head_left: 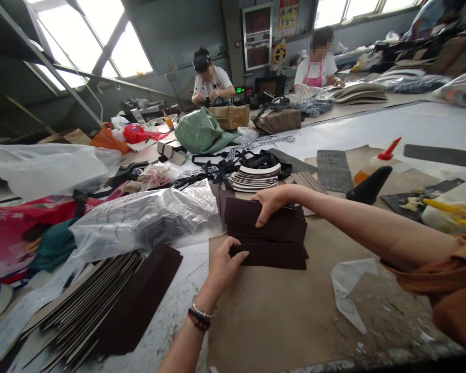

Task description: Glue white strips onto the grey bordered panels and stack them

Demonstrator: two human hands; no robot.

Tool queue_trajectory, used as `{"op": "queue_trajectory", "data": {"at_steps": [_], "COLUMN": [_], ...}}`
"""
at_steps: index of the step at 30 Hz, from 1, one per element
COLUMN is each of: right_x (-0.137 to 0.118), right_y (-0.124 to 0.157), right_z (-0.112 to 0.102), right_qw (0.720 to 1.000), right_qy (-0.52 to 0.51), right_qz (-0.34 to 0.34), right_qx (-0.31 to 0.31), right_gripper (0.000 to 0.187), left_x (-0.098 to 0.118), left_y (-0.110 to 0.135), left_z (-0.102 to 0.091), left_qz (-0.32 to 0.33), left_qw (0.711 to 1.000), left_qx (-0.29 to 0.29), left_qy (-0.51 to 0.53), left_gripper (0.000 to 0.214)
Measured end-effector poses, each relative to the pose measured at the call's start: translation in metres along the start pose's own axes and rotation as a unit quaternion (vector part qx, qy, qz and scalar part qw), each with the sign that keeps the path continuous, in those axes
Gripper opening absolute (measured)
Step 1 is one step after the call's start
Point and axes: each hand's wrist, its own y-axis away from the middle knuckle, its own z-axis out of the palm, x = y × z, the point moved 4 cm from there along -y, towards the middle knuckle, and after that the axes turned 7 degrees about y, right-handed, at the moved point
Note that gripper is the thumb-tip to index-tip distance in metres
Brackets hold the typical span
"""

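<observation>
Dark brown flat strips (pixel 272 255) lie in an overlapping pile on the brown board in front of me. My left hand (pixel 225 261) pinches the left end of the nearest strip, thumb on top. At the back of the pile my right hand (pixel 272 202) grips a dark strip (pixel 241 212) by its far edge, thumb on the near face and fingers hidden behind it. To the left lies a fanned stack of similar dark strips (pixel 140 295). Just behind my right hand sits a stack of curved pale-edged pieces (pixel 255 178).
Clear plastic sheeting (pixel 159 212) lies left of the pile. A bottle with a red nozzle (pixel 373 165) and a black pointed object (pixel 368 185) stand at the right. Two people work across the table, near a green bag (pixel 202 129) and a cardboard box (pixel 229 117).
</observation>
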Motion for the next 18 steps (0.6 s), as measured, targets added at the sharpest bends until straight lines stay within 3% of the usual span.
{"op": "queue_trajectory", "data": {"at_steps": [7,11,18], "right_x": [0.008,0.010,0.014], "right_y": [-0.004,-0.006,-0.009], "right_z": [-0.007,-0.006,-0.009], "right_qw": [1.000,1.000,1.000], "right_qy": [0.022,0.030,0.008], "right_qz": [0.008,0.004,0.006], "right_qx": [0.018,-0.004,-0.014], "right_gripper": [0.061,0.068,0.067], "left_x": [0.023,0.021,0.018], "left_y": [0.011,0.015,0.020], "left_z": [0.006,0.007,0.001], "left_qz": [0.010,-0.005,-0.022], "left_qw": [0.998,0.996,0.997], "left_qx": [-0.046,-0.063,-0.043], "left_qy": [0.030,0.054,0.057], "left_gripper": [0.004,0.010,0.010]}}
